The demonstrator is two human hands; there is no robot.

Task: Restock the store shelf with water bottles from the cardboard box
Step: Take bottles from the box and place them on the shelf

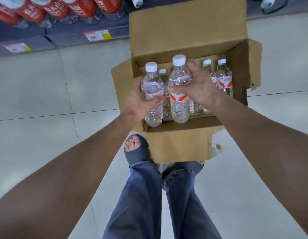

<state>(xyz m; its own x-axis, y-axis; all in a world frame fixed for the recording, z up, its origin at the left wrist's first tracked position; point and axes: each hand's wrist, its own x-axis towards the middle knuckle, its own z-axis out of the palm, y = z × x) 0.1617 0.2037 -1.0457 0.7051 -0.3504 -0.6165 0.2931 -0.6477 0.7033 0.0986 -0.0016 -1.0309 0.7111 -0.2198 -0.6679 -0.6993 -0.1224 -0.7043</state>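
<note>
An open cardboard box stands on the floor in front of my feet, its flaps spread. My left hand grips a clear water bottle with a white cap and a red-and-white label, held above the box's left side. My right hand is wrapped around a second water bottle just to the right of the first. Both bottles are upright and raised above the ones still in the box. More bottles stand inside at the right, and one shows between the held pair.
The store shelf runs along the top left, with price tags on its edge and a row of red-labelled bottles above. White bottles sit at the top centre and right. Pale floor tiles surround the box. My legs and sandalled foot are below it.
</note>
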